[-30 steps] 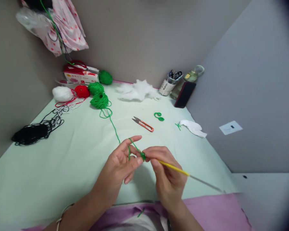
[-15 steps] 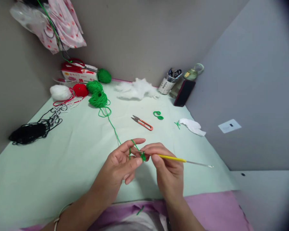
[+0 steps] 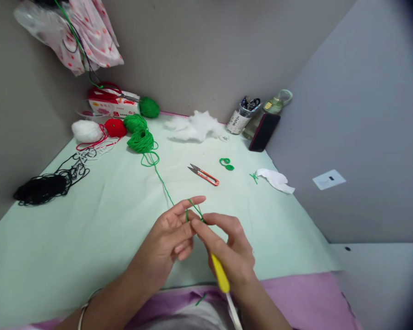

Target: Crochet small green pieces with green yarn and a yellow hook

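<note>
Green yarn (image 3: 163,183) runs from a skein to my left hand (image 3: 167,240), where it loops over the raised index finger. Between my left thumb and the other fingers is a small green crochet piece (image 3: 202,220), mostly covered by the fingertips. My right hand (image 3: 232,252) grips a yellow-handled crochet hook (image 3: 220,275), its rear metal end pointing down toward my lap. The front tip is hidden at the piece, where the fingers of both hands meet. Beyond the hands lie orange thread snips (image 3: 206,175) and a small curled green crocheted piece (image 3: 226,164).
Green skeins (image 3: 140,137), a red ball (image 3: 115,128), a white ball (image 3: 87,131) and tangled black yarn (image 3: 41,189) lie at left. White stuffing (image 3: 196,126) sits at the back. A pen cup (image 3: 239,119), a phone (image 3: 265,132) and white paper (image 3: 275,180) are at right.
My right hand has turned, swinging the hook's rear end from pointing right to pointing down toward me. Its fingers have closed over the crochet piece. The left hand has barely moved.
</note>
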The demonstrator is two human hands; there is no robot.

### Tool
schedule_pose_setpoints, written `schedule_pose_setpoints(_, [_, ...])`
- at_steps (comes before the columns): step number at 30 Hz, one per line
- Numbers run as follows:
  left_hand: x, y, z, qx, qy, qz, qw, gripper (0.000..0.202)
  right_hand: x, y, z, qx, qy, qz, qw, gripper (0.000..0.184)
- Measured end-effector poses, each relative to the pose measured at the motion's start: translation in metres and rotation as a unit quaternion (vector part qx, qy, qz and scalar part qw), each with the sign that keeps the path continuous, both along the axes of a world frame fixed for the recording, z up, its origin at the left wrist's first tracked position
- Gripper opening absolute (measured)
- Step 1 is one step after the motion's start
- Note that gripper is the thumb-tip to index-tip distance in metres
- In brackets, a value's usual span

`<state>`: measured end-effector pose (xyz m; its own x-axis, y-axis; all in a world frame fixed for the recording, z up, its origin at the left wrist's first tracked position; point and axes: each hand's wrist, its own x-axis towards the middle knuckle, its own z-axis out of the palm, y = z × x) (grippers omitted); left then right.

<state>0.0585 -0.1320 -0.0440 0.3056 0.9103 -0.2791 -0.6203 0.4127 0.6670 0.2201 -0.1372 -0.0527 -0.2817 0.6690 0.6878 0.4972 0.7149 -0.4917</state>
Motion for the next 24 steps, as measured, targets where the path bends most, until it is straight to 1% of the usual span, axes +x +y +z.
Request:
schedule_pose_setpoints(2, [-0.001,0.002,0.001,-0.028,-0.028,-0.015,0.999,0.039,-0.002,0.002,0.002,-0.053,0.094,-0.005,0.994,0.032])
schedule_pose_setpoints(4, [-0.003,0.003,0.002,-0.028,-0.021,-0.006,0.999,0.036,-0.004,0.006,0.005,-0.124,0.214,0.021,0.969,0.028])
schedule_pose_setpoints(5, [-0.003,0.003,0.002,-0.019,-0.012,-0.001,1.0,0.035,-0.006,0.007,0.007,-0.156,0.258,0.044,0.953,0.027])
schedule_pose_setpoints(6, [-0.003,0.002,0.002,-0.006,-0.002,0.001,1.0,0.034,-0.007,0.009,0.008,-0.177,0.281,0.064,0.941,0.024])
schedule_pose_setpoints(8, [-0.001,0.001,0.003,0.019,0.021,-0.002,1.0,0.033,-0.009,0.012,0.01,-0.185,0.269,0.08,0.942,0.021])
schedule_pose_setpoints(12, [0.002,0.0,0.002,0.04,0.067,0.008,0.997,0.035,-0.01,0.01,0.008,-0.152,0.221,0.054,0.962,0.026])
schedule_pose_setpoints(13, [0.003,0.0,0.002,0.04,0.073,0.017,0.996,0.036,-0.009,0.008,0.007,-0.137,0.19,0.042,0.971,0.028])
schedule_pose_setpoints(15, [0.003,0.001,0.002,0.031,0.066,0.028,0.997,0.039,-0.008,0.005,0.004,-0.082,0.1,0.005,0.992,0.033])
schedule_pose_setpoints(17, [0.003,0.001,0.002,0.008,0.034,0.019,0.999,0.042,-0.007,0.003,0.002,-0.019,0.018,-0.023,0.999,0.037])
schedule_pose_setpoints(18, [0.003,0.002,0.002,-0.006,0.014,0.006,1.0,0.043,-0.007,0.003,0.002,-0.003,0.004,-0.025,1.0,0.037])
schedule_pose_setpoints(19, [0.002,0.003,0.002,-0.021,-0.005,-0.005,1.0,0.042,-0.006,0.004,0.002,-0.008,0.019,-0.021,1.0,0.036])
schedule_pose_setpoints(21, [-0.002,0.004,0.003,-0.042,-0.032,-0.015,0.998,0.037,-0.005,0.006,0.003,-0.063,0.121,-0.009,0.991,0.029])
schedule_pose_setpoints(22, [-0.003,0.005,0.003,-0.046,-0.039,-0.012,0.998,0.033,-0.004,0.008,0.003,-0.101,0.189,-0.004,0.977,0.026])
schedule_pose_setpoints(24, [-0.005,0.006,0.002,-0.044,-0.038,0.001,0.998,0.026,-0.004,0.011,0.003,-0.17,0.302,0.014,0.938,0.024])
